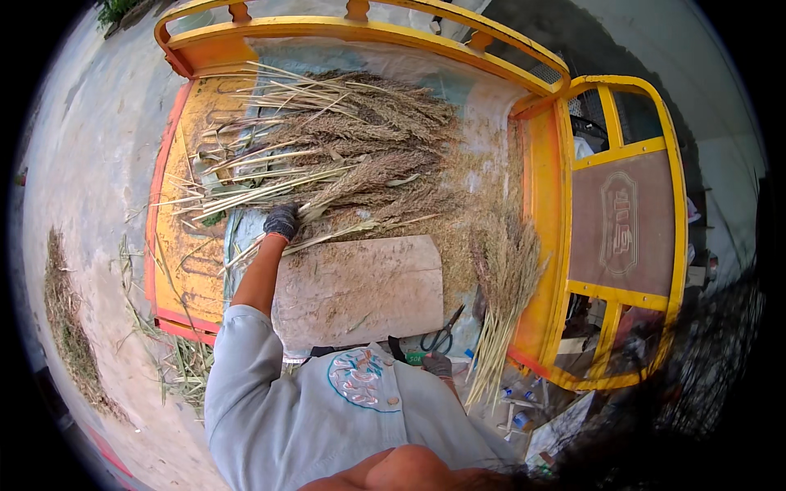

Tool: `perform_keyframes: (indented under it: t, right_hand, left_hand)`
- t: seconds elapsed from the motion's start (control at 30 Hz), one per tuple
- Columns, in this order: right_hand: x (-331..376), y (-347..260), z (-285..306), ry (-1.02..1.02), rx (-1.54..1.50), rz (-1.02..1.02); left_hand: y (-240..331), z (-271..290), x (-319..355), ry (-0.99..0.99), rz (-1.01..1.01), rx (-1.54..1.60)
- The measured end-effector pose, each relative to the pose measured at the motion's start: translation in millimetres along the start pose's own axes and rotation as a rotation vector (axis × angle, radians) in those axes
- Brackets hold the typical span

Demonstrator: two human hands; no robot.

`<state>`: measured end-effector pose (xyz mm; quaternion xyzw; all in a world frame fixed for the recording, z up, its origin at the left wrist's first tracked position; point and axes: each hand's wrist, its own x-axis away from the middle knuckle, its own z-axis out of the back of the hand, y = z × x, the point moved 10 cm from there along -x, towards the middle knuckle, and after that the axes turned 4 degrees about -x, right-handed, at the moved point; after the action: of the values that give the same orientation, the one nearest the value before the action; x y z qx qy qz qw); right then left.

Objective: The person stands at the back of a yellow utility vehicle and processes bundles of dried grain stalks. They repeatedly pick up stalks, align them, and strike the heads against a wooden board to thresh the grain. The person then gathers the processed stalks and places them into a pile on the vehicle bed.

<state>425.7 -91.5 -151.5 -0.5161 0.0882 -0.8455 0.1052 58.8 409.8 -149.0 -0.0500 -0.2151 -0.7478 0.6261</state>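
A heap of dry broomcorn stalks (385,123) with bushy brown seed heads lies across the bed of an orange cart, cut ends to the left. My left hand (282,221), in a dark grey glove, reaches into the near side of the heap. Its fingers are closed round pale stalks whose heads point to the upper right. My right hand (438,366), also gloved, is low by my body, its fingers partly hidden. Just beyond it lie dark-handled scissors (443,331). Between my hands is a pale worn board (360,286) strewn with chaff.
A separate broomcorn bundle (503,270) leans along the right side, stems toward me. The cart's yellow rail (352,31) runs along the far side, and a yellow-framed panel (626,221) stands at right. Plant scraps (70,327) litter the concrete at left.
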Motion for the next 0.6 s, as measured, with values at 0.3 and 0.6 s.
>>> perform_keyframes:
  t: [0.3, 0.6]
  right_hand:
    - [-55, -56, -23, 0.042, -0.033, 0.354]
    - [24, -212, -159, -0.518, -0.907, -0.1]
  left_hand:
    - [47, 24, 173, 0.252, -0.089, 0.426]
    - [73, -61, 285, -0.204, 0.081, 0.861]
